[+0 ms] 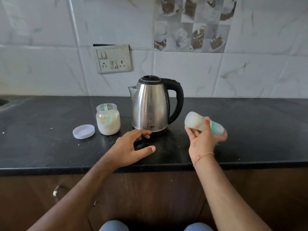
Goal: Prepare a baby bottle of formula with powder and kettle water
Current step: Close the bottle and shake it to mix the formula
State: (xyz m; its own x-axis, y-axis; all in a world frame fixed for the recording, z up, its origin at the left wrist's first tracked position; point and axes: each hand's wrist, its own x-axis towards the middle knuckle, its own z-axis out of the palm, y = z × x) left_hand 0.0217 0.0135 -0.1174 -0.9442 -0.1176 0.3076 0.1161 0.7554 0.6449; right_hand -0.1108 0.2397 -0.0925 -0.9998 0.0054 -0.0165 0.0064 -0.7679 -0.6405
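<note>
A steel kettle (150, 105) with a black lid and handle stands in the middle of the black counter (50, 147). To its left is an open glass jar of pale powder (108, 121) with a green scoop inside, and the jar's white lid (83, 131) lies beside it. My right hand (204, 140) grips a baby bottle (195, 121), tilted almost on its side above the counter to the right of the kettle; the bottle looks blurred. My left hand (131, 145) hovers low in front of the kettle's base, fingers loosely spread, holding nothing.
A switch and socket plate (115, 59) is on the tiled wall behind the kettle. A sink edge (3, 102) shows at the far left. Brown cabinet doors with a metal handle (57, 191) run below the counter's front edge.
</note>
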